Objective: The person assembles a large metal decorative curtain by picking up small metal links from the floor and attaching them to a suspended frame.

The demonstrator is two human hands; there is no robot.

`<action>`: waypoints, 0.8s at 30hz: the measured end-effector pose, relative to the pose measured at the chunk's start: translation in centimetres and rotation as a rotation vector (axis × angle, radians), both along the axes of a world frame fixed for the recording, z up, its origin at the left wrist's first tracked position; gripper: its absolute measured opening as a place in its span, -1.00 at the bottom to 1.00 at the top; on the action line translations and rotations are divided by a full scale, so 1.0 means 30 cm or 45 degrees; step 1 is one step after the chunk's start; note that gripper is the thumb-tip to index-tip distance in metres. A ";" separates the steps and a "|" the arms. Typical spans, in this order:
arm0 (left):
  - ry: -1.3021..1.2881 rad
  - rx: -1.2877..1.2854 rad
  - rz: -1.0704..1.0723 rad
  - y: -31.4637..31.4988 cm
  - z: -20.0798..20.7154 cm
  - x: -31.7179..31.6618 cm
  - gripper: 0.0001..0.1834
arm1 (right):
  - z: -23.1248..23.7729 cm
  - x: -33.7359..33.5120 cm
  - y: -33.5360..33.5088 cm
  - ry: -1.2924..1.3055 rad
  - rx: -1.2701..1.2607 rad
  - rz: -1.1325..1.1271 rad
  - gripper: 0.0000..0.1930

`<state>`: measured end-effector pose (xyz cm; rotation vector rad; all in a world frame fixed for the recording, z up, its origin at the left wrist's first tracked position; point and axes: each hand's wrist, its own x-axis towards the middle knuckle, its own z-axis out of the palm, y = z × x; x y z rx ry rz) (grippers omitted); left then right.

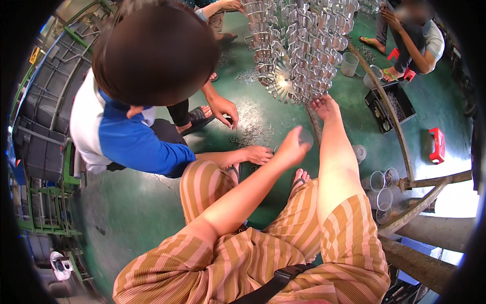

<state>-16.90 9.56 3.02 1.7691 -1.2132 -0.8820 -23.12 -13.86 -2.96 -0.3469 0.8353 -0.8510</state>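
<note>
Bent, shiny metal clips (304,45) hang in a dense cluster of strands at the top. My right hand (325,107) is raised to the cluster's lower end, its fingers curled round the lowest clips there. Below it and to the left, my left hand (292,148) is closed and slightly blurred. A greyish translucent shape (306,137) shows at its fingers; I cannot make out whether they hold it. Loose bent metal pieces (253,135) lie in a pile on the green floor beyond my left hand.
At left, a co-worker in a blue and white top (147,144) reaches toward the pile. Clear plastic cups (377,181), a black crate (390,105) and a red stool (437,146) stand at right, near a metal frame (405,147). Another person (422,45) sits far right.
</note>
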 end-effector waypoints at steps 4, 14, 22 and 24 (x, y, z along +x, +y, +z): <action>0.448 0.188 0.350 -0.150 -0.081 0.087 -0.12 | 0.029 -0.002 0.030 0.015 -0.042 -0.032 -0.61; 0.702 -0.050 0.375 -0.237 -0.166 0.067 0.01 | 0.045 -0.035 0.029 -0.048 -0.136 0.100 -0.46; 0.603 -0.042 0.377 -0.278 -0.195 0.123 0.04 | 0.021 -0.049 0.022 -0.036 -0.121 0.075 -0.61; 0.605 -0.039 0.380 -0.291 -0.189 0.139 0.03 | 0.017 -0.051 0.020 -0.045 -0.138 0.074 -0.64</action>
